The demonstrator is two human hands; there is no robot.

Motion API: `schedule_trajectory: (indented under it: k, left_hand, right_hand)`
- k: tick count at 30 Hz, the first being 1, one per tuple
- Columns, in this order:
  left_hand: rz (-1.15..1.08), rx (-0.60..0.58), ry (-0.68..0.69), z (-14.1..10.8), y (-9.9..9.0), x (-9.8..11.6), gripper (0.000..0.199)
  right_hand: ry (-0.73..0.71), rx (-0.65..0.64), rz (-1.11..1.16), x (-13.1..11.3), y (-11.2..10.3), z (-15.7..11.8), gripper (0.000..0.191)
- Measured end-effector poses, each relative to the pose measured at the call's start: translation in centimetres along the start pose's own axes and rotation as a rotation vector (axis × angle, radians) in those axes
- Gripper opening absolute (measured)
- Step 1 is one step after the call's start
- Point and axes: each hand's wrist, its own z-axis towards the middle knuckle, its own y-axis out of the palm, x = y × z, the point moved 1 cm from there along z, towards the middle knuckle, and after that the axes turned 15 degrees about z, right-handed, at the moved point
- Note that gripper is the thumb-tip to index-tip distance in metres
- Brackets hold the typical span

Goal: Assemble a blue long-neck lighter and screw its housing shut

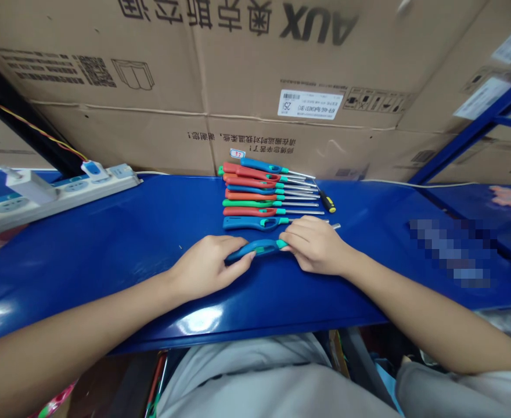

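Note:
A blue long-necked lighter with a green collar is held level above the front part of the blue table. My left hand pinches its handle end between thumb and fingers. Wrapped round the collar and the metal tube, my right hand hides most of the tube. Just behind lies a blue lighter, nearest in a row of several red, orange, green and blue lighters whose metal tubes point right. A yellow and black screwdriver lies by the tube tips.
The blue table ends at a large cardboard box standing behind the row. A white power strip with a plugged-in white adapter lies at the left. A blue metal post slants at the right, and a thin cable runs along the back.

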Motion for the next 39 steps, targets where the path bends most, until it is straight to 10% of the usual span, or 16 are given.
schedule_trajectory:
  k: [10, 23, 28, 32, 39]
  left_hand:
    - [0.313, 0.054, 0.062, -0.4, 0.8, 0.0, 0.034]
    - [0.121, -0.077, 0.032, 0.5, 1.2, -1.6, 0.042]
    - [0.14, -0.095, 0.05, 0.6, 1.1, -2.0, 0.04]
    - [0.188, -0.114, 0.015, 0.3, 0.8, -2.1, 0.043]
    - [0.186, -0.134, -0.047, 0.0, 0.4, -2.1, 0.044]
  right_hand:
    - [0.115, -0.106, 0.106, 0.2, 0.1, 0.1, 0.023]
    - [0.546, -0.448, 0.386, 2.0, -3.3, -0.3, 0.012]
    - [0.61, -0.309, 0.305, 2.4, -3.8, 0.0, 0.026]
    - [1.043, -0.126, -0.05, 4.5, -4.5, -1.0, 0.024]
    - [1.314, -0.181, -0.053, 8.7, -4.4, -4.5, 0.039]
